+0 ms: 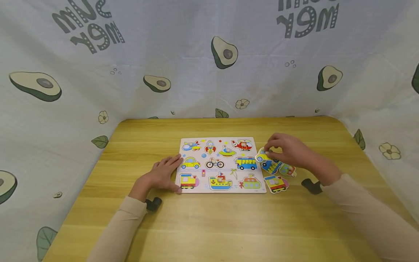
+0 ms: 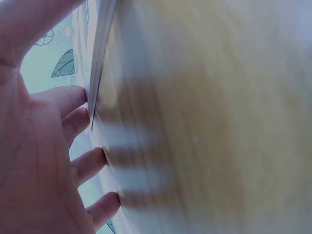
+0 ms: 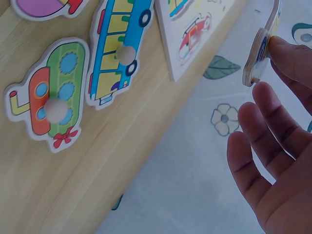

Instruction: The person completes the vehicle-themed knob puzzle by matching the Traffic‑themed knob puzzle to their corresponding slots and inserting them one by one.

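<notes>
A wooden peg puzzle board point(image 1: 204, 187) lies flat on the table, with vehicle pictures and several knobbed pieces in it. My left hand point(image 1: 163, 174) rests at the board's left edge, fingers spread; in the left wrist view its fingertips point(image 2: 112, 199) touch the tabletop. Beyond the board's right edge, my right hand point(image 1: 289, 149) pinches a yellow car puzzle piece point(image 1: 261, 157), which the right wrist view shows edge-on and raised. Below it lie a blue bus piece point(image 1: 271, 168), a green submarine piece point(image 3: 66, 92) and a train piece point(image 1: 276, 185).
The light wooden table point(image 1: 209, 225) extends around the board. A white cloth point(image 1: 183, 43) printed with avocados hangs behind its far edge and along both sides. Dark camera mounts point(image 1: 154, 204) sit at both wrists.
</notes>
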{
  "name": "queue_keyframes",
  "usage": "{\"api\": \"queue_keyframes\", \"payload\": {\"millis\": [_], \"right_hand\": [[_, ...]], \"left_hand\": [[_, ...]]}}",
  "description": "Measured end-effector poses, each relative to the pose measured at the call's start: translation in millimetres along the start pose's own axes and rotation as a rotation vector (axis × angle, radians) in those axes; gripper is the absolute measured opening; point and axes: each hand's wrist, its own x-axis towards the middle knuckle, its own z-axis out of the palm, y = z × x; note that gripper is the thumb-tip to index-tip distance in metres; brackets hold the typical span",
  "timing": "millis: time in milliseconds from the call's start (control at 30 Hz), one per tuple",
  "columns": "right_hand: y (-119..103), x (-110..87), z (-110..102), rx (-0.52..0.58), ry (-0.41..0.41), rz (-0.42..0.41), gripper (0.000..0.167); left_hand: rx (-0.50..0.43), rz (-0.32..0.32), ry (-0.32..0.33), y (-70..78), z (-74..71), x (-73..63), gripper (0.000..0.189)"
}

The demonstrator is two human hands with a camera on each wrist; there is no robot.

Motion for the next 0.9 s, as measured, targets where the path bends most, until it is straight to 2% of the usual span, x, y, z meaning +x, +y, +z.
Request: {"api": "queue_keyframes", "payload": {"millis": [433,700,900], "right_hand": [[-17,18.3,16,0.016,-0.040,-0.033,0.006],[-24,42.7,22,0.001,-0.106,-0.038,0.006],[-30,62.1,26,0.004,-0.135,0.018,0.008]], "left_hand": [[0.000,-0.002,-0.007,0.7,0.5,0.2,0.114],[-0.003,0.001,-0.001,-2.0,2.0,0.7,0.114],[-0.003,0.004,-0.006,0.3,0.2,1.1,0.114]]}}
